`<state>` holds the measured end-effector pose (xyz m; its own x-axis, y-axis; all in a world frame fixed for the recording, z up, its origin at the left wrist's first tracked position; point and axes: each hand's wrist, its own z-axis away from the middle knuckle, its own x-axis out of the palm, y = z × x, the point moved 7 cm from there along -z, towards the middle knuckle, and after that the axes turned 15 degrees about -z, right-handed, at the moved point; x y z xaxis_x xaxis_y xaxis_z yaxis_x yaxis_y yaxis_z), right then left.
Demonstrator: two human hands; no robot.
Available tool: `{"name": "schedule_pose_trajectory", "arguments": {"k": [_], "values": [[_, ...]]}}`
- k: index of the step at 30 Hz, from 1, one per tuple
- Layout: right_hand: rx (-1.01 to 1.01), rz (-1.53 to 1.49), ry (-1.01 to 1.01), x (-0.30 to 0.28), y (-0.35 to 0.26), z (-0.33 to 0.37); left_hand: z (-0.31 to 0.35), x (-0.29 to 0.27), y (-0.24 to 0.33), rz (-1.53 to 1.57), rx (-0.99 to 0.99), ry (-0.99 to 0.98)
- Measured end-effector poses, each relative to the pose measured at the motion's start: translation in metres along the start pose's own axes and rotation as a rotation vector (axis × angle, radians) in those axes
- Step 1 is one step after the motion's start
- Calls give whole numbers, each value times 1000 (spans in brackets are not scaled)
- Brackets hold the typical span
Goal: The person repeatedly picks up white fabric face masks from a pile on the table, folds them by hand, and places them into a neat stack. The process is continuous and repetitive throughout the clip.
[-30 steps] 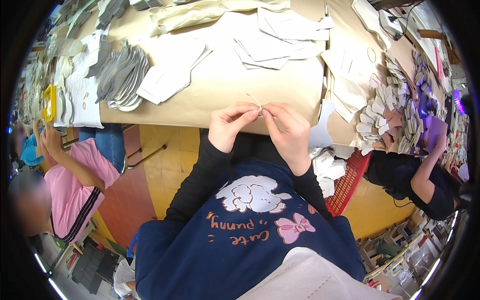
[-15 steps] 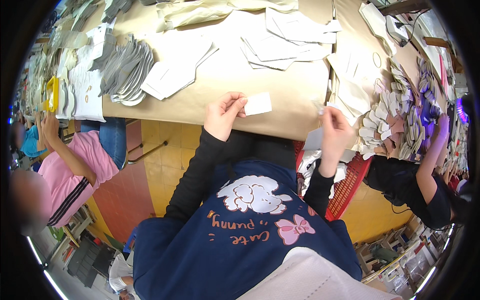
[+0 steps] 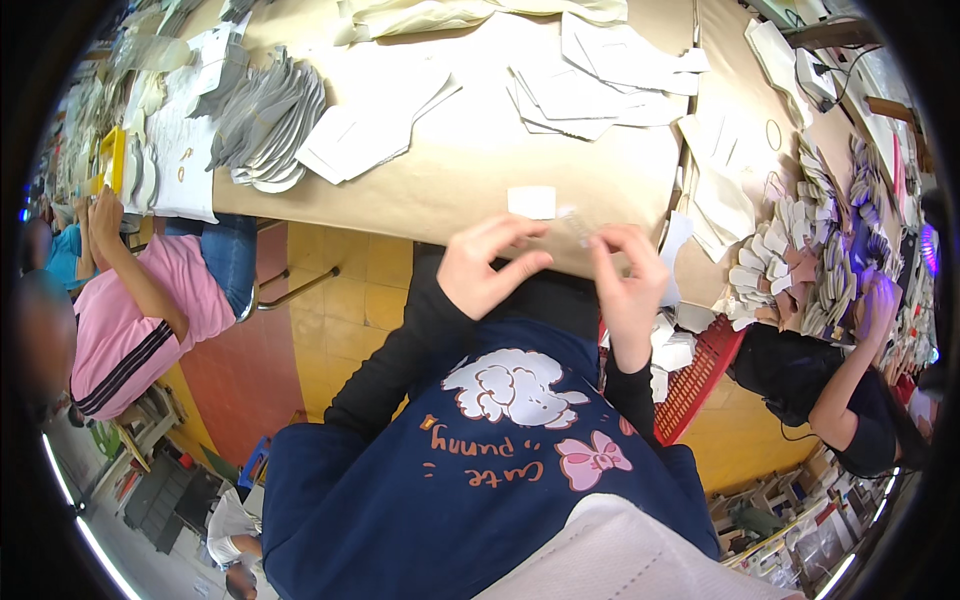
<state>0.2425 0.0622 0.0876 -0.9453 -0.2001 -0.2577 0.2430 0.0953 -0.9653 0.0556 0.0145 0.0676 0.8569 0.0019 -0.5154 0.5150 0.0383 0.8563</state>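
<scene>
A small white rectangular piece (image 3: 531, 202) lies flat on the brown-covered table near its front edge. Just nearer to me, my left hand (image 3: 485, 268) is empty, thumb and fingers parted. To its right, my right hand (image 3: 630, 285) pinches a small, thin, see-through piece (image 3: 577, 226), blurred, so its kind is unclear. A pale grey flat piece (image 3: 676, 255) hangs at the table edge beside my right hand.
White cut pieces (image 3: 375, 130) and a fanned grey stack (image 3: 268, 120) lie farther back; more white pieces (image 3: 600, 90) lie back right. A red basket (image 3: 700, 375) with white scraps stands below. People work on both sides, one in a pink shirt (image 3: 150, 290).
My left hand has let go of the white rectangle, now on the table. My right hand has moved left, bringing the see-through piece close to my left hand.
</scene>
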Motion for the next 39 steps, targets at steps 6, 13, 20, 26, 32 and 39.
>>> {"name": "schedule_pose_trajectory", "arguments": {"k": [6, 13, 20, 26, 32, 39], "values": [[-125, -63, -198, 41, -19, -3, 13, 25, -25, 707, -356, -56], [-27, -148, -277, 39, -14, -5, 9, 24, -38, 694, -380, -148], [104, -265, -208, 39, -4, -2, 5, 23, -33, 724, -380, -194], [390, -672, -202, 41, 24, -5, 0, 7, -38, 635, -341, -278], [611, -786, -266, 48, 45, 1, -2, 4, -44, 620, -393, -243], [544, -816, -149, 47, 51, 1, -1, 1, -51, 454, -406, -203]]}}
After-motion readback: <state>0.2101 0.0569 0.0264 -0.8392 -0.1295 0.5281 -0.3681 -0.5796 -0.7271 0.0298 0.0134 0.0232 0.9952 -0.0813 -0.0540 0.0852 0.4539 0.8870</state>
